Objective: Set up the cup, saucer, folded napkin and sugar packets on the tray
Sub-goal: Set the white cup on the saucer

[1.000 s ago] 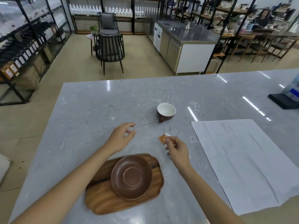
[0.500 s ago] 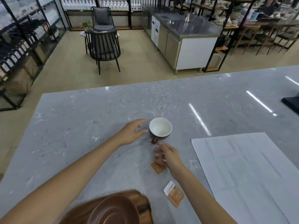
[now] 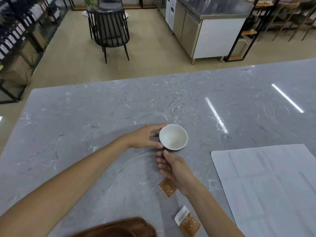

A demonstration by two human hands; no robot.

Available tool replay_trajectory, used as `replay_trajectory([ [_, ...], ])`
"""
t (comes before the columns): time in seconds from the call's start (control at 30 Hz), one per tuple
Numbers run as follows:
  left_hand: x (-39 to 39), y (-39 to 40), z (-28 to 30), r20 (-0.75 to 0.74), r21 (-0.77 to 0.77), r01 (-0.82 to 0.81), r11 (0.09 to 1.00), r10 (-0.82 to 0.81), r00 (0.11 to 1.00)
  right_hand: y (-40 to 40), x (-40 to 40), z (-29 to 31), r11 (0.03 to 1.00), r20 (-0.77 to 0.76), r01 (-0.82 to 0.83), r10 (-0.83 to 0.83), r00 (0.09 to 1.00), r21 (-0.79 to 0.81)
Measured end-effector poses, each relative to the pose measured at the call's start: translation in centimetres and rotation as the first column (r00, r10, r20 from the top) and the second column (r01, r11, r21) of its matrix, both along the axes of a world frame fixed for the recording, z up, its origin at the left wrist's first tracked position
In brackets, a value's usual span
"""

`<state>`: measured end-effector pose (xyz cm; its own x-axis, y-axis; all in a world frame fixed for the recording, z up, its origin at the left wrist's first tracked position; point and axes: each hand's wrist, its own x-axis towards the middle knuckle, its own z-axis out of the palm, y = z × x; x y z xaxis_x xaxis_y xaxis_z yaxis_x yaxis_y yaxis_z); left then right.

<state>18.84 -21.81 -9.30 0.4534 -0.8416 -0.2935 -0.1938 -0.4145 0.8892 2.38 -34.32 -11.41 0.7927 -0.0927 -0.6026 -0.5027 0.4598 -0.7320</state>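
Note:
A brown cup (image 3: 173, 138) with a white inside stands upright on the grey marble table (image 3: 85, 125). My left hand (image 3: 147, 136) wraps its left side, thumb and fingers touching the wall. My right hand (image 3: 174, 170) pinches the cup's handle from the near side. Two orange sugar packets lie on the table: one (image 3: 167, 188) partly under my right wrist, the other (image 3: 188, 221) nearer to me. The wooden tray (image 3: 130, 225) shows only its far edge at the bottom of the view. A white unfolded napkin (image 3: 270, 189) lies flat at the right.
Beyond the table's far edge stand a black chair (image 3: 109, 29), a steel counter cabinet (image 3: 210, 29) and dark shelving (image 3: 18, 31) at the left.
Both hands have closed in on the cup, the left from beside it and the right onto its handle. The view has tilted up, so the tray and saucer slid nearly out of sight.

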Motion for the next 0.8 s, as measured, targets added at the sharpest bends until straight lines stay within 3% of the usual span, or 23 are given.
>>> replay_trajectory([
  [0.37, -2.0, -0.4, -0.3, -0.096, -0.091, -0.145, 0.985, 0.136, 0.986, -1.2, -1.5, 0.4, 0.996, 0.067, 0.017, -0.023, 0.997, 0.088],
  [0.8, -7.1, 3.5, 2.0, -0.040, -0.200, -0.303, 0.932, 0.301, 0.953, 0.2, -4.8, 3.2, 0.990, 0.113, -0.135, 0.137, 0.984, -0.028],
])
